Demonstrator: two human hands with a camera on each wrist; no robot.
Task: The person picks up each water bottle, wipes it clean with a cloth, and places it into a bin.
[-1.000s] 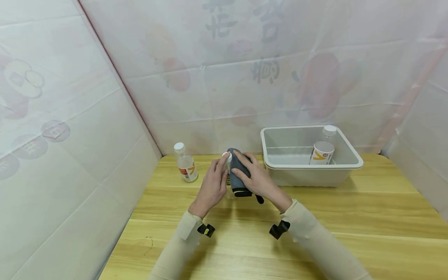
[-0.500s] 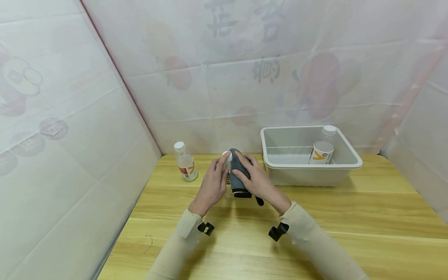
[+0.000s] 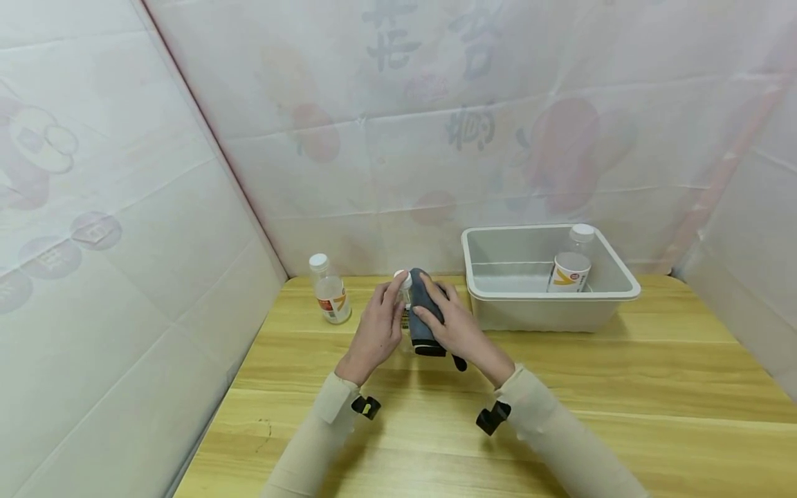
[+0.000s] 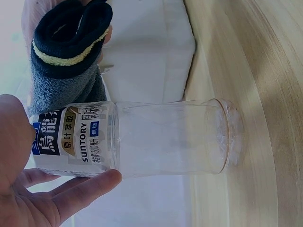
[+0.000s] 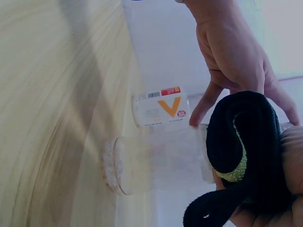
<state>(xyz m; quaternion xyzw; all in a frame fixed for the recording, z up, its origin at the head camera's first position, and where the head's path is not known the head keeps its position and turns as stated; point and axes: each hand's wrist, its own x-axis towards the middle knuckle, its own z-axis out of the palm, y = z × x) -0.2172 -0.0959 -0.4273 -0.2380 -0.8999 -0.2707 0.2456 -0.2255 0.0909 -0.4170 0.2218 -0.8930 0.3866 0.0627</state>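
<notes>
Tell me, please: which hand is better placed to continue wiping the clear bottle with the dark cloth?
Right, probably. The right hand already presses the dark cloth against the clear bottle, while the left hand grips the bottle's upper part and steadies it on the table.

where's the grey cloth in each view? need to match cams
Head: grey cloth at centre, under the right hand, against the clear bottle.
Left wrist: upper left, above the bottle's label.
Right wrist: lower right, a dark roll.
Shared landmark: the clear bottle.
</notes>
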